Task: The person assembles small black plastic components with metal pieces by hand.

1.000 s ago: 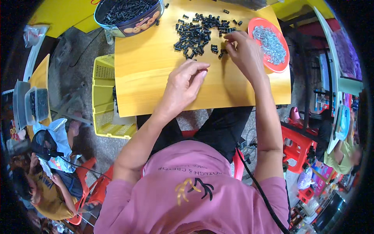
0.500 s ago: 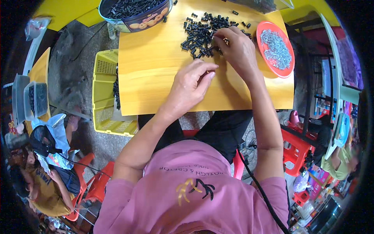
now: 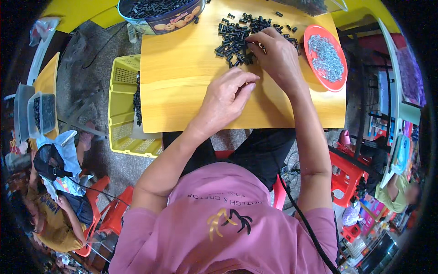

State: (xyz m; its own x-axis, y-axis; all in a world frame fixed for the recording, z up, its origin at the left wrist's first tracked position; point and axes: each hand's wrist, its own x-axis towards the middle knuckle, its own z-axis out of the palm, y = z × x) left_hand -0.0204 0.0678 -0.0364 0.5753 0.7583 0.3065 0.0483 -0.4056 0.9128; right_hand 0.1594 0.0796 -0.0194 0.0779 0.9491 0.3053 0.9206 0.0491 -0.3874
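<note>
- Table [image 3: 182,91]: pale yellow wood grain, directly under the pile of small black parts [image 3: 235,41], which serves as the landmark here; the bare stretch of top runs left of the pile and toward the person.
- Yellow crate [image 3: 122,132]: slatted plastic, beyond the table's left edge, so well left of the pile and nearer the person; more black parts show along its right side.
- Tin [image 3: 159,27]: dark, oval, with biscuits pictured on its wall, left of the pile and farther from the person, filled with black parts.
- Red plate [image 3: 335,86]: oval, right of the pile and apart from it, bearing a heap of small silvery pieces [image 3: 326,57].
- Left hand [image 3: 228,93]: just on the person's side of the pile, thumb and forefinger bent toward each other, tips close together; whether they pinch anything cannot be told.
- Right hand [image 3: 276,52]: at the pile's right side, covering some of it, fingers curled, thumb and forefinger tips together over the parts; whether a part is gripped cannot be told.
- Single black part [image 3: 278,14]: lying loose, past the pile's far right edge.
</note>
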